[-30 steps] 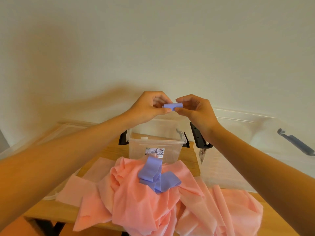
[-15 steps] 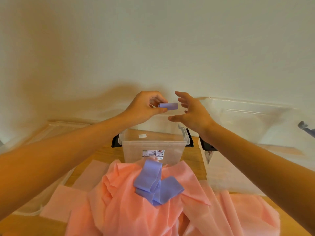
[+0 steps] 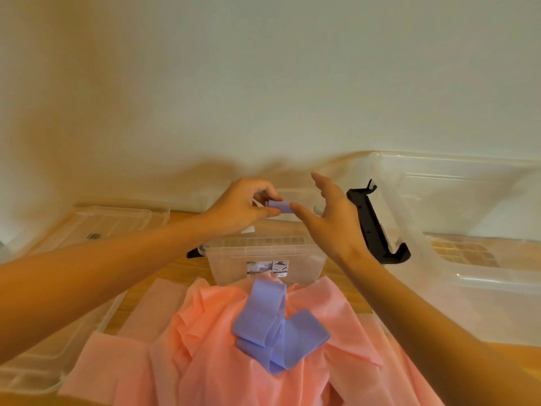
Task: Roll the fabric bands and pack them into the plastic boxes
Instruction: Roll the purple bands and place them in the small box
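Above the small box: your left hand pinches the rolled purple band between thumb and curled fingers, holding it in the air over the open top of the small clear box.
Right hand: your right hand is spread, fingers straight and apart, gripping nothing. Its thumb tip sits just beside the roll's right end; whether it touches cannot be told.
Rolled band: a short, tight roll lying sideways between your two hands, not yet inside either box.
Small box: it stands lidless in the middle of the wooden table, with a label on the wall nearest you.
Large box: the large clear box stands just to your right of the small one, also lidless. A black latch runs along its left end, partly behind your right hand.
Loose band: the loose purple band lies in flat folds on top of the pink fabric, just in front of the small box, its far end against that box's near wall.
Pink fabric: crumpled in a heap across the near part of the table, with flatter pink pieces to your left.
Lids: two clear lids lie to your left, one far by the wall, one near the table edge.
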Action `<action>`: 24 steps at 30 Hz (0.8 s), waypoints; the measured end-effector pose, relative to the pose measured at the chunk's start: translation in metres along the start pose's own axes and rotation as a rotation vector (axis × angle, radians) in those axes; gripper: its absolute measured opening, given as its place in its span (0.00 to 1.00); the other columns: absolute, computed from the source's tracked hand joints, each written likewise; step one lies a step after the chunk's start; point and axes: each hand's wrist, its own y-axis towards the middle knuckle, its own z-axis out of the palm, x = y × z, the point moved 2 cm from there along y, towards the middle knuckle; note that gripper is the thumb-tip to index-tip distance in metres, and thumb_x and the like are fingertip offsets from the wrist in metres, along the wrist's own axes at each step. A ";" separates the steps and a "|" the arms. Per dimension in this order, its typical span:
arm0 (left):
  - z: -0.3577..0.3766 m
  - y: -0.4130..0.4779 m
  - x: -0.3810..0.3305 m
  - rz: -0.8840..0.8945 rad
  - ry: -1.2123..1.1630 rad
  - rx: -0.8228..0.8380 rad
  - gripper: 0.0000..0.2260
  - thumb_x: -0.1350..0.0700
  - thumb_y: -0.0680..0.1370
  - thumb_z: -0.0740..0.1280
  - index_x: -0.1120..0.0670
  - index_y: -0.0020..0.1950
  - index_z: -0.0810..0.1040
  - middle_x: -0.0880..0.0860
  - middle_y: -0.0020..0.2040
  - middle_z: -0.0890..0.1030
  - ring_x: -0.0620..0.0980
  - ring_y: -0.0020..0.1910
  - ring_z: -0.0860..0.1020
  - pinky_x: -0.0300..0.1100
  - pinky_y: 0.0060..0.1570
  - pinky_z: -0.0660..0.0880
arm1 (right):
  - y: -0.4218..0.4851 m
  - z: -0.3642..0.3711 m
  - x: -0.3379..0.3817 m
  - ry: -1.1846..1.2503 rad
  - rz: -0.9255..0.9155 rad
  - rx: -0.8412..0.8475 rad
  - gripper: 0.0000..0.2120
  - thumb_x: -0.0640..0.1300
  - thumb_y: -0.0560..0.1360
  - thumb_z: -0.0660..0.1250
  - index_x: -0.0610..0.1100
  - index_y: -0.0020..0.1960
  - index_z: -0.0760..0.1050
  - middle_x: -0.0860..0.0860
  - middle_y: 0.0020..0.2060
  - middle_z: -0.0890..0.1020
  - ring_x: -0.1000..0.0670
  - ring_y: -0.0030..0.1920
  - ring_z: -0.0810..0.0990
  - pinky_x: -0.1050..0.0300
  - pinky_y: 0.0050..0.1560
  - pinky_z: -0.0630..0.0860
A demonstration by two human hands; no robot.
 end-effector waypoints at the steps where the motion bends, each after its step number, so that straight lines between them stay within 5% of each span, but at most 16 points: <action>1: -0.001 0.000 0.001 0.000 -0.004 -0.006 0.07 0.64 0.75 0.75 0.59 0.52 0.83 0.50 0.45 0.85 0.43 0.45 0.83 0.37 0.45 0.79 | 0.001 0.002 -0.003 -0.013 -0.004 0.005 0.33 0.54 0.78 0.71 0.48 0.79 0.64 0.49 0.74 0.71 0.47 0.74 0.69 0.47 0.70 0.73; 6: -0.002 0.010 0.002 -0.005 0.006 0.035 0.05 0.64 0.75 0.75 0.59 0.49 0.82 0.52 0.46 0.85 0.46 0.45 0.84 0.39 0.47 0.80 | 0.003 0.008 -0.010 -0.059 0.012 0.023 0.36 0.57 0.76 0.73 0.50 0.79 0.64 0.49 0.74 0.71 0.45 0.70 0.74 0.43 0.65 0.76; 11: 0.009 0.016 0.010 -0.049 0.035 0.078 0.05 0.62 0.74 0.76 0.57 0.47 0.82 0.52 0.45 0.85 0.49 0.44 0.84 0.50 0.49 0.81 | 0.007 0.010 -0.006 -0.254 -0.092 0.074 0.29 0.48 0.75 0.76 0.47 0.73 0.73 0.50 0.68 0.76 0.47 0.67 0.75 0.58 0.61 0.72; 14: 0.010 0.019 0.015 -0.082 0.050 0.084 0.06 0.60 0.73 0.78 0.56 0.46 0.83 0.50 0.42 0.84 0.48 0.42 0.83 0.53 0.48 0.81 | 0.018 0.015 0.000 -0.399 -0.089 0.089 0.17 0.40 0.74 0.73 0.46 0.63 0.80 0.49 0.58 0.82 0.44 0.58 0.80 0.50 0.55 0.77; 17: 0.011 0.020 0.017 -0.101 0.043 0.087 0.06 0.59 0.73 0.78 0.56 0.46 0.82 0.51 0.42 0.84 0.51 0.43 0.83 0.55 0.48 0.81 | 0.025 0.021 0.001 -0.538 -0.051 0.135 0.18 0.35 0.73 0.70 0.45 0.62 0.81 0.46 0.56 0.84 0.41 0.57 0.81 0.47 0.54 0.77; 24: 0.024 0.025 0.021 -0.102 0.140 0.127 0.09 0.61 0.72 0.78 0.52 0.40 0.79 0.50 0.42 0.84 0.49 0.41 0.83 0.52 0.47 0.80 | 0.034 0.012 -0.004 -0.278 0.083 0.098 0.23 0.39 0.71 0.77 0.43 0.66 0.79 0.47 0.62 0.82 0.47 0.64 0.79 0.66 0.51 0.66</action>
